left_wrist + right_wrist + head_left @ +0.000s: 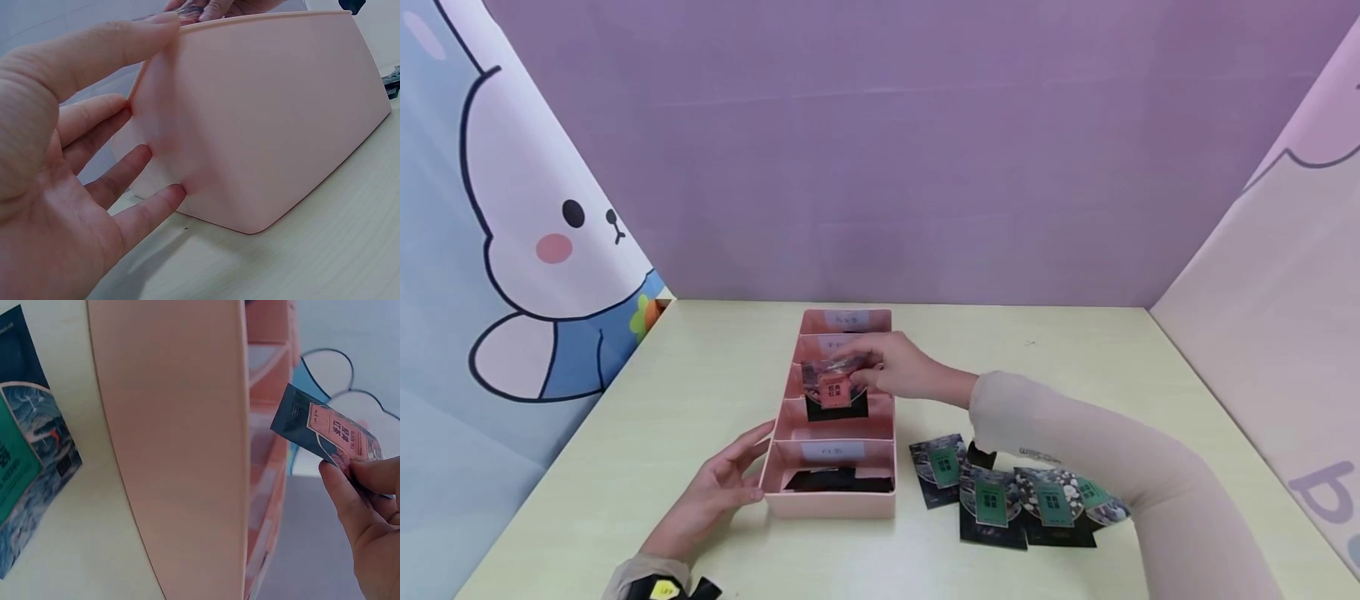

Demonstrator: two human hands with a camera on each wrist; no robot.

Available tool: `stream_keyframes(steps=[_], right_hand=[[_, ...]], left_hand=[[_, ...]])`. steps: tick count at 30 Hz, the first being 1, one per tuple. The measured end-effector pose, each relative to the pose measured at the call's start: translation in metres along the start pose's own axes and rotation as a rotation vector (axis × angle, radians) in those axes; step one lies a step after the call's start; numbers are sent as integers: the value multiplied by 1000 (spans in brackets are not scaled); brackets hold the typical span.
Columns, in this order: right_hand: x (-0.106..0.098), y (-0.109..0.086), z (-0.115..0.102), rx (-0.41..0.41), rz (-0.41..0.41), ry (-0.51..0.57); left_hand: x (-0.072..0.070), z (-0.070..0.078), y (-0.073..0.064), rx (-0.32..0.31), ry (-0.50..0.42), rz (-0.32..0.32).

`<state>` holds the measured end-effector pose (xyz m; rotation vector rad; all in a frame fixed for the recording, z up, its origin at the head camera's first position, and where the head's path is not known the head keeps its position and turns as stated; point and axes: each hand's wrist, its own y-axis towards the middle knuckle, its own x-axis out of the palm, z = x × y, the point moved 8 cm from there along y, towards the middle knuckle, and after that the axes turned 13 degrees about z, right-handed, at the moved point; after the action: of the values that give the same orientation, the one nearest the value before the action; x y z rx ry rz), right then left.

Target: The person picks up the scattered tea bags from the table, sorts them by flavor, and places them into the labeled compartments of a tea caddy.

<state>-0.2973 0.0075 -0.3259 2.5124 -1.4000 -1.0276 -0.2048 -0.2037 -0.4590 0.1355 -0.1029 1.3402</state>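
Observation:
My right hand (pixel 904 365) pinches the edge of a dark tea packet (pixel 837 398) with a pink-red label. It holds the packet over the middle compartments of a long pink divided box (pixel 831 505). In the right wrist view the packet (pixel 334 428) is tilted, with thumb and fingers at one end. My left hand (pixel 724 482) is at the box's front left corner. In the left wrist view its thumb lies at the rim and its outstretched fingertips (pixel 172 192) touch the pink wall.
Dark packets (pixel 831 480) lie in the front compartment. White labels (pixel 833 451) mark the dividers. Right of the box, several green-labelled tea packets (pixel 992 506) lie overlapping on the pale table (pixel 715 350), partly under the right forearm. A purple backdrop (pixel 880 167) stands behind.

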Motion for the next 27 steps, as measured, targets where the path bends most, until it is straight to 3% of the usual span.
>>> stream_keyframes(steps=[10, 15, 27], right_hand=[[30, -9, -19, -189, -39, -174], [40, -17, -20, -226, -65, -201], [59, -36, -16, -284, -187, -213]], left_hand=[[0, 1, 0, 18, -14, -18], [2, 2, -1, 52, -41, -50], [1, 2, -1, 41, -19, -35]])
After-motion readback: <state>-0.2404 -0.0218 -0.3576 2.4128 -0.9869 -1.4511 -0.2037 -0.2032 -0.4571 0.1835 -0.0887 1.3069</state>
